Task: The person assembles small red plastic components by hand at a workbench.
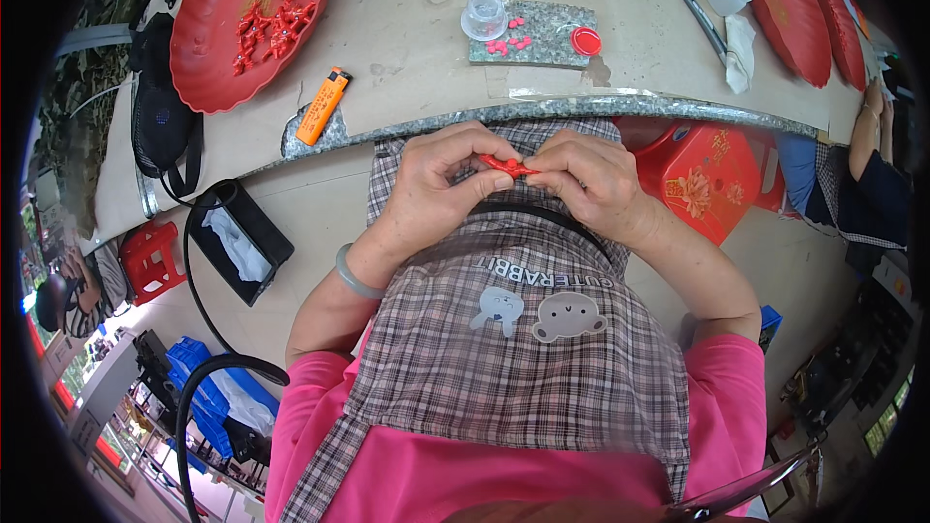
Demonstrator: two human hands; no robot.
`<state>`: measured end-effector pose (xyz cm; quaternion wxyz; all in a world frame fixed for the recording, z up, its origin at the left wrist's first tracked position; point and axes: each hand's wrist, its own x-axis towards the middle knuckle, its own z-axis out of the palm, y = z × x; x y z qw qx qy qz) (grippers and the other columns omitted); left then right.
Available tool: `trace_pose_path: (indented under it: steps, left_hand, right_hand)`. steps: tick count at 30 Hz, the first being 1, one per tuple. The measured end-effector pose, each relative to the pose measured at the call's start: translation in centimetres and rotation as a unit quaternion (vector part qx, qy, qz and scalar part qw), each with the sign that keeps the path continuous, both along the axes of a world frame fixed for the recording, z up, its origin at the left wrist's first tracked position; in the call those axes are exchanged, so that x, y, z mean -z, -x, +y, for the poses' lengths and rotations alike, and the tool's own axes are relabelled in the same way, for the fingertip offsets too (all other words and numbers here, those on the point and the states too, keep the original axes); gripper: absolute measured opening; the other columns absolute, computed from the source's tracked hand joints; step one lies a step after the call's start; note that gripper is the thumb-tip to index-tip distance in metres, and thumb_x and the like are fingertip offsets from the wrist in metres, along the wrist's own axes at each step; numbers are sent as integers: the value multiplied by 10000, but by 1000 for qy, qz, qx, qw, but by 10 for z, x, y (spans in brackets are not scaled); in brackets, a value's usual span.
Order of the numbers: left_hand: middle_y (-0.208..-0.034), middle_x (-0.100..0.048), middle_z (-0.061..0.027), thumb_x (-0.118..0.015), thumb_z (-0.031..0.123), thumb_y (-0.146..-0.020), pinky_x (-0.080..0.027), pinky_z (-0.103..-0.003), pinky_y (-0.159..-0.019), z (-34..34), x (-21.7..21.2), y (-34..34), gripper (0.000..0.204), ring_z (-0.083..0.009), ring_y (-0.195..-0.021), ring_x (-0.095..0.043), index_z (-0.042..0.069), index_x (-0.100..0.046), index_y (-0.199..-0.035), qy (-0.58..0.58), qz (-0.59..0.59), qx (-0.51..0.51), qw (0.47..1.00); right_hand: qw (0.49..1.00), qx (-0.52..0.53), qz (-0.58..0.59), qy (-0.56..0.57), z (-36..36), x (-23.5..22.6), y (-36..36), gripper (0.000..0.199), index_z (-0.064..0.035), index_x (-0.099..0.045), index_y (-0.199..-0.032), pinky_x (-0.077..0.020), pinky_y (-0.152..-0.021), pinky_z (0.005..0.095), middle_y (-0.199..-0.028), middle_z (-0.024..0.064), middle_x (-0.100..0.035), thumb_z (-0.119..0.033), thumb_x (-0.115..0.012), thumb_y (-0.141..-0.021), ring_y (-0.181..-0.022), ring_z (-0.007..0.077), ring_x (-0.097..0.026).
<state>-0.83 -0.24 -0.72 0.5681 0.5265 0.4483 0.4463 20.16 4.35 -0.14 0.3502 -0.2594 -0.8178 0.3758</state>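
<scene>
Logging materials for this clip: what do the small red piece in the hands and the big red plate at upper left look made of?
The small red piece, pinched by left hand and right hand, looks like moulded plastic: uniform colour, slight gloss. The red plate also seems plastic, smooth, with a scalloped rim.

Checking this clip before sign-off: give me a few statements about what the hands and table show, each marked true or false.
1. Both hands pinch one small red piece between them. True: left hand and right hand meet on it above the lap.
2. The orange lighter lies inside the red plate. False: it lies on the table, beside the red plate.
3. The red plate is bare. False: it holds red pieces.
4. A clear small jar stands on a grey slab. True.
</scene>
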Motion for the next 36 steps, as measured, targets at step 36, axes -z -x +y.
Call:
trace_pose_path:
  steps: [36]
  left_hand:
    - [-949, -691, -105, -720, -35, -794, -538, -269, -689, 5, -11, 4, 188, -177, -782, -672, 5, -695, -976, -149, 77, 3, 986]
  right_hand:
    - [998, -24, 20, -61, 8, -10, 0, 205, 19, -659, -923, -551, -627, 330, -841, 122, -669, -40, -775, -765, -744, 265, -681]
